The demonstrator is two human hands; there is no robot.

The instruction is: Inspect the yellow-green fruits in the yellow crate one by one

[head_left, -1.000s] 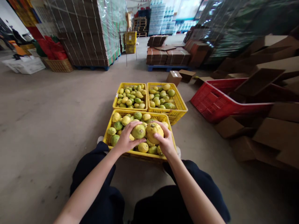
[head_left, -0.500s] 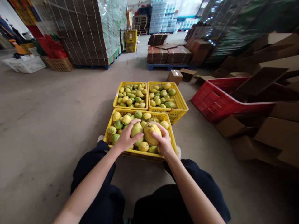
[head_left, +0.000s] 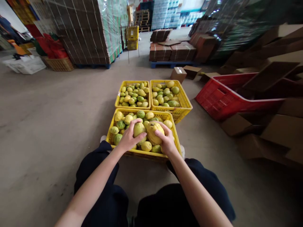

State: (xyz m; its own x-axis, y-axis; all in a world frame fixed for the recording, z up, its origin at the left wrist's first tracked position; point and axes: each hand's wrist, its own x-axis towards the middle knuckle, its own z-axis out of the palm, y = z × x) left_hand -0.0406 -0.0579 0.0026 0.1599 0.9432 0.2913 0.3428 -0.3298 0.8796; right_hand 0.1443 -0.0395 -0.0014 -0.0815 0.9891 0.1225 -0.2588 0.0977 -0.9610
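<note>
My left hand (head_left: 129, 138) curls around a greenish-yellow fruit (head_left: 139, 129), thumb across its near side. A larger, ribbed yellow fruit (head_left: 153, 134) with a dark end spot is gripped in my right hand (head_left: 168, 140). The two fruits are held side by side over the near yellow crate (head_left: 142, 153), which is filled with green and yellow fruit of several sizes. The exact kind of fruit cannot be told. My fingertips on the far sides are partly hidden.
Two more yellow crates of similar fruit, the left one (head_left: 115, 101) and the right one (head_left: 189, 104), stand just beyond. On the right lies a red crate (head_left: 213, 97) among cardboard boxes (head_left: 279, 135). Flattened cartons (head_left: 182, 52) sit on a blue pallet (head_left: 163, 65).
Both hands keep hold of their fruits with hardly any movement. The view has shifted slightly, so the crates appear a little higher and further right.
</note>
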